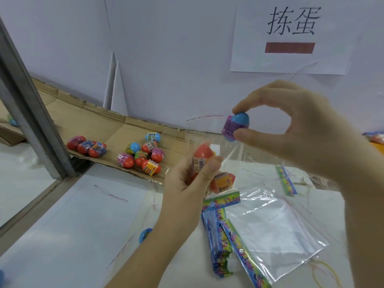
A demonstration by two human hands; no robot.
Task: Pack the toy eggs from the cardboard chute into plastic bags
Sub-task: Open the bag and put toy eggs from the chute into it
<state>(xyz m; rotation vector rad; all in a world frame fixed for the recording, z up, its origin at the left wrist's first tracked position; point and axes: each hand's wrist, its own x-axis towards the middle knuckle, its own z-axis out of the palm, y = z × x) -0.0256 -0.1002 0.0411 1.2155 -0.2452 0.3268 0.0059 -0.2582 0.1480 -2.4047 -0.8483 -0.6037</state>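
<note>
Your right hand (301, 129) pinches a blue toy egg (236, 123) with a purple wrapper between thumb and forefinger, the other fingers loosely curled, raised just above the mouth of a clear plastic bag (232, 159). Your left hand (187, 183), lower and to the left, grips that bag, its thumb pressed against a red egg (202, 154) inside. A second egg with a yellow wrapper (223, 181) sits lower in the same bag.

Under the bag, a pile of empty bags with bright printed header strips (270, 225) lies on the white bench (72, 225), a yellow rubber band (326, 275) near its corner. To the left of your left hand, the cardboard chute (116, 129) slopes down along the wall, carrying a cluster of red and blue eggs (143, 154) and, further left, three more (87, 145) beside a grey metal post (31, 111). One blue egg (145, 234) lies on the bench, partly hidden by your left forearm. A printed paper sign (291, 38) hangs on the wall above.
</note>
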